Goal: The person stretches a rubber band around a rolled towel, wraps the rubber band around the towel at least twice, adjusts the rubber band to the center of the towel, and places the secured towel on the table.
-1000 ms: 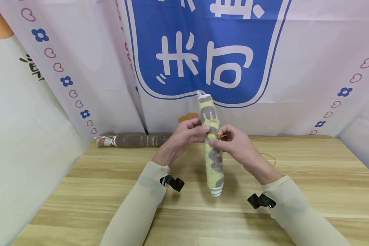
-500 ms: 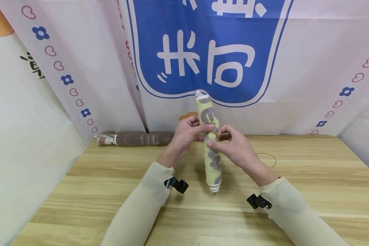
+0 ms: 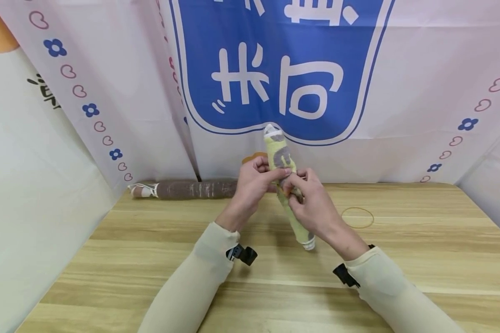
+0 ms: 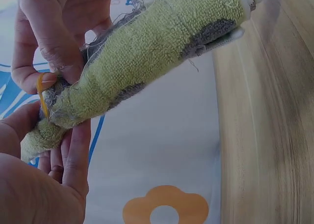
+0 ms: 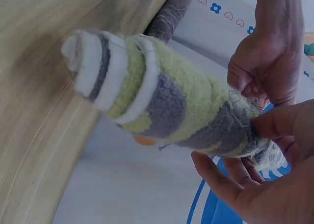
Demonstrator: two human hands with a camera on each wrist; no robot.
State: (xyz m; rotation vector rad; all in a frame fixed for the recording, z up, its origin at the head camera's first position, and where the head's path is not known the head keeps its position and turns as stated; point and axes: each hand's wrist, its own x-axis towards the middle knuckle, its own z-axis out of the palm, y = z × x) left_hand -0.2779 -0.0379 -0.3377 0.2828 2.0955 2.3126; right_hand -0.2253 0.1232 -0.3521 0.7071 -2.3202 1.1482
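Note:
A rolled towel (image 3: 281, 150), yellow-green with grey patches, is held up slantwise over the table and bends near its middle. A yellow rubber band (image 4: 42, 96) lies around that narrowed middle. With thumb and fingers on opposite sides, my left hand (image 3: 251, 187) grips the roll just above the bend. My right hand (image 3: 316, 203) covers the middle from the right; its fingertip catches the stretched band in the left wrist view, while its thumb presses the towel. The roll's white-edged, layered end (image 5: 98, 69) points toward the table in the right wrist view.
A second rubber band (image 3: 358, 227) lies on the wooden table (image 3: 250, 300), right of my hands. At the table's back left rests a brown roll (image 3: 191, 189) with a tied end. A printed cloth (image 3: 421, 92) hangs behind the table.
The towel's lower end has swung to the right and it bends at the middle. My right hand has turned over the front of the roll, uncovering more of the band on the table.

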